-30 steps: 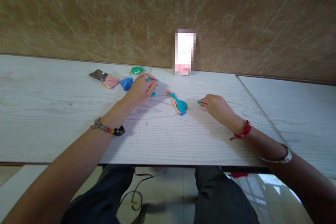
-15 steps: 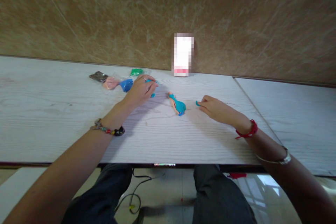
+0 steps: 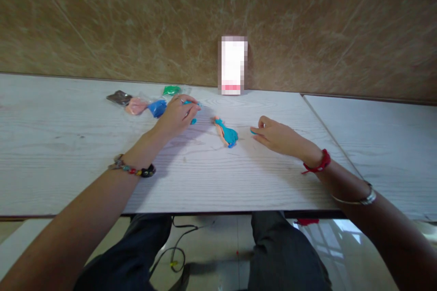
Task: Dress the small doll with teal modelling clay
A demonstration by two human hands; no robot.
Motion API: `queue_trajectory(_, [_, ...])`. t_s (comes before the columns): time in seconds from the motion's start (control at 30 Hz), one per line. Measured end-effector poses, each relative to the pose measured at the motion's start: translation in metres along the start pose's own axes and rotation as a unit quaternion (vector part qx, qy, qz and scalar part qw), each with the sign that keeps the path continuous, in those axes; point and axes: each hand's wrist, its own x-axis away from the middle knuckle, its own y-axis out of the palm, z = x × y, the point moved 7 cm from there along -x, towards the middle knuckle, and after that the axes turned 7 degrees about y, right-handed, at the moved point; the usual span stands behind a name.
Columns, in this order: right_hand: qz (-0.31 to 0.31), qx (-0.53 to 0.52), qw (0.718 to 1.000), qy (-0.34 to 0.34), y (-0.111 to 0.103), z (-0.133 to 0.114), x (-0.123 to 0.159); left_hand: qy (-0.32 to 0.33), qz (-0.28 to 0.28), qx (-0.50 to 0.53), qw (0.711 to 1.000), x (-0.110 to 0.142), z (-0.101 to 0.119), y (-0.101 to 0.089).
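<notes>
My left hand (image 3: 175, 117) is closed at the back of the table, its fingers around some teal modelling clay (image 3: 187, 102) that seems to sit in clear wrapping. A small teal lump (image 3: 193, 121) shows just below those fingers; whether it is attached cannot be seen. To the right, my right hand (image 3: 278, 137) pinches a small bit of teal clay (image 3: 253, 132) between thumb and fingers, mostly covered by them. Between both hands lies a flat clay figure (image 3: 229, 135), teal with a peach edge and a darker blue tip.
Left of my left hand lie packets of blue clay (image 3: 157, 108), pink clay (image 3: 137, 106) and a dark packet (image 3: 119, 97). A green packet (image 3: 171, 90) is behind it. A blurred bright phone-like screen (image 3: 233, 66) leans on the brown wall. A seam (image 3: 327, 132) crosses the white table (image 3: 205, 182).
The whole view has shifted slightly. My right fingers have moved over the teal bit, so less of it shows. My left hand stays around its clay, and the clay figure lies where it was.
</notes>
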Motion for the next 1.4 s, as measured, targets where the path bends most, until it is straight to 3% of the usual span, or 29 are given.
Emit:
queue_trajectory(0.23, [0.081,-0.126,0.987,0.054,-0.008,0.019,-0.007,0.01,-0.01,-0.021,1.0,0.0,0.002,-0.002])
queue_trajectory(0.47, [-0.015,0.022,1.0,-0.005,-0.004,-0.005,0.008,0.008,-0.016,-0.025,1.0,0.0,0.001,0.0])
queue_trajectory(0.6, [-0.004,-0.033,0.999,-0.022,-0.006,-0.002,0.007,0.011,-0.021,-0.022,0.999,0.0,0.003,0.0])
queue_trajectory(0.7, [0.055,-0.1,0.993,0.024,-0.012,0.011,0.001,0.006,-0.019,-0.021,1.0,0.0,0.002,0.0])
queue_trajectory(0.77, [0.089,-0.086,0.988,0.091,-0.014,0.018,-0.002,0.003,-0.019,-0.021,1.0,0.0,0.001,0.0])
queue_trajectory(0.83, [0.083,-0.047,0.987,0.131,-0.01,0.016,-0.003,0.003,-0.021,-0.021,1.0,0.0,0.001,0.001])
queue_trajectory(1.0, [0.03,-0.006,0.988,0.154,0.002,0.003,-0.004,0.001,-0.015,-0.022,1.0,-0.001,-0.001,0.001])
queue_trajectory(1.4, [0.019,0.019,0.987,0.161,0.001,0.009,-0.001,0.003,-0.012,-0.01,1.0,0.0,0.003,0.001])
